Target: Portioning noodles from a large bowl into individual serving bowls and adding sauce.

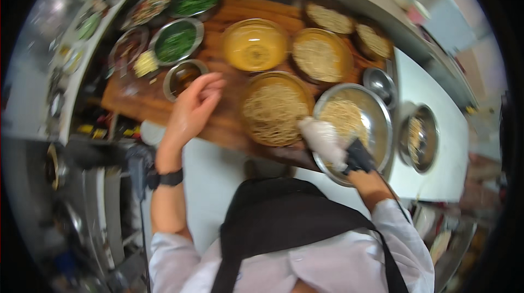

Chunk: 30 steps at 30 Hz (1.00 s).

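My bare left hand [200,104], fingers slightly curled, is beside a small metal bowl of dark liquid [168,84] at the board's left; nothing shows in it. My right hand [325,139], in a whitish glove and blurred, lies over the near left rim of a large steel bowl [385,129]. Noodles [346,117] lie in that bowl. Whether the fingers hold anything cannot be told. Just left of the glove stands a yellow bowl of noodles [276,113]. Behind it are an empty yellow bowl [254,43] and another yellow bowl with noodles [319,57].
Bowls of chopped greens [177,43] and a tray of mixed food [149,6] stand at the wooden board's [237,6] back left. Two more noodle bowls stand at back right. A small steel bowl [380,84] sits near the large one; another [430,141] rests on the white surface at right.
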Each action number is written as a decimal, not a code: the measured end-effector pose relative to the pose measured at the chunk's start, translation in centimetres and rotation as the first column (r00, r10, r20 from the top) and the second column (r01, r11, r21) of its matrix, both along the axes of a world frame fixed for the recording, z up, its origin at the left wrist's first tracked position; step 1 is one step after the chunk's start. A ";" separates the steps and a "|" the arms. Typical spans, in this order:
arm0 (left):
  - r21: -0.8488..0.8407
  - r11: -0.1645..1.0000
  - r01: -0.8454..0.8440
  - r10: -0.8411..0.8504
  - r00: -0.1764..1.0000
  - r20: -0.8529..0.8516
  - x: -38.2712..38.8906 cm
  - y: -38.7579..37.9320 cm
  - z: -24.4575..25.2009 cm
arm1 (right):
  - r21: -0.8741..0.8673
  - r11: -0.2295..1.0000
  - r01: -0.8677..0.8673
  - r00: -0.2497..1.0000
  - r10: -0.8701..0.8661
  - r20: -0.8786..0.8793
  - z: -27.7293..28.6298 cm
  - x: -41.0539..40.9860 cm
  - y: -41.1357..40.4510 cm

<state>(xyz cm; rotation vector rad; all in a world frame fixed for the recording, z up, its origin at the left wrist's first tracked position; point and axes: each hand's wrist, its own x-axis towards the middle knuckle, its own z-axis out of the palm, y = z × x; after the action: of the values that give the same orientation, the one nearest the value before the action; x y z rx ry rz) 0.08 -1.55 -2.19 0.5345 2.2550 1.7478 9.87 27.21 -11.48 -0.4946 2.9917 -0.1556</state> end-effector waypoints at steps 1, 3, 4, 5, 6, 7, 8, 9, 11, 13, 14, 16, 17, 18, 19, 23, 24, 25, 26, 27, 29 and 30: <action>0.123 0.990 0.071 -0.084 0.991 0.106 -0.4 -0.3 0.8 | 0.136 0.986 0.101 0.984 -0.119 0.130 1.0 0.2 -0.2; 0.216 0.975 0.053 -0.105 0.965 0.239 -1.5 -2.4 2.5 | 0.095 0.987 0.130 0.983 -0.141 0.119 2.6 1.2 0.6; 0.265 0.963 -0.043 -0.023 0.971 0.239 -1.8 -3.8 3.6 | -0.007 0.997 0.079 0.991 -0.077 0.107 3.1 1.4 1.4; 0.321 0.939 -0.123 0.045 0.970 0.240 -2.3 -4.9 4.6 | -0.100 0.994 0.036 0.995 -0.027 0.093 3.6 1.7 2.1; 0.363 0.907 -0.213 0.160 0.972 0.170 -2.7 -6.1 6.2 | -0.192 0.977 0.094 0.980 -0.057 0.192 4.9 1.9 2.3; 0.411 0.864 -0.291 0.271 0.957 0.106 -3.2 -7.5 7.7 | -0.270 0.949 0.162 0.951 -0.078 0.298 6.4 2.2 2.6; 0.490 0.807 -0.329 0.331 0.940 0.086 -3.7 -9.3 9.2 | -0.427 0.803 0.416 0.838 -0.156 0.522 7.9 2.7 2.5; 0.568 0.741 -0.357 0.410 0.911 0.039 -3.7 -10.5 10.7 | -0.437 0.810 0.391 0.849 -0.135 0.511 8.5 3.0 2.3; 0.723 0.582 -0.372 0.524 0.852 0.017 -4.2 -11.4 11.1 | -0.651 0.614 0.447 0.861 -0.098 0.499 9.1 3.5 2.3; 0.634 0.636 -0.440 0.649 0.749 -0.132 -5.4 -9.9 8.0 | -0.737 0.577 0.352 0.914 -0.042 0.403 8.8 3.3 1.3; 0.573 0.685 -0.450 0.669 0.700 -0.250 -5.0 -8.4 5.3 | -0.741 0.481 0.469 0.866 -0.084 0.493 9.2 3.2 0.1; 0.054 0.778 -0.626 0.613 0.738 -0.284 -4.2 -4.8 -2.7 | -0.742 0.388 0.546 0.827 -0.110 0.551 8.6 2.8 -1.2; 0.208 0.843 -0.497 0.535 0.731 -0.424 -3.4 -2.8 -8.4 | -0.705 0.431 0.564 0.807 -0.107 0.581 8.4 2.5 -2.1; 0.287 0.895 -0.341 0.409 0.884 -0.225 -1.4 0.4 -10.2 | -0.698 0.478 0.532 0.826 -0.113 0.552 6.9 2.1 -2.2; 0.202 0.911 -0.359 0.396 0.899 -0.189 0.8 2.7 -10.7 | -0.685 0.527 0.503 0.841 -0.115 0.529 5.8 2.0 -2.0; 0.012 0.894 -0.447 0.417 0.823 -0.387 3.9 3.8 -11.2 | -0.718 0.528 0.452 0.859 -0.041 0.510 5.4 2.5 -2.1; 0.043 0.910 -0.413 0.376 0.776 -0.506 3.5 2.4 -11.6 | -0.703 0.517 0.489 0.843 -0.072 0.533 5.3 2.5 -1.7; -0.025 0.917 -0.399 0.318 0.765 -0.560 2.9 0.2 -11.8 | -0.688 0.503 0.524 0.825 -0.100 0.556 5.2 2.6 -1.4; -0.097 0.918 -0.384 0.252 0.756 -0.605 2.4 -2.4 -12.0 | -0.693 0.425 0.583 0.797 -0.129 0.591 5.8 2.8 -1.8; -0.100 0.904 -0.417 0.299 0.781 -0.549 1.9 -5.2 -11.8 | -0.687 0.463 0.560 0.807 -0.118 0.579 5.5 2.9 -1.1; -0.250 0.807 -0.534 0.292 0.731 -0.617 0.3 -10.8 -9.7 | -0.674 0.505 0.539 0.815 -0.111 0.569 5.3 3.2 0.6; -0.282 0.753 -0.594 0.312 0.700 -0.643 -0.1 -13.9 -8.7 | -0.666 0.481 0.570 0.799 -0.137 0.585 5.8 3.6 0.8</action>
<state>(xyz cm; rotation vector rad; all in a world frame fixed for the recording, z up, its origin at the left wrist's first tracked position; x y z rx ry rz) 0.00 -15.48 -10.92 0.4135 3.3718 1.1909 13.46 28.04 -5.71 0.1778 2.2893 -1.5383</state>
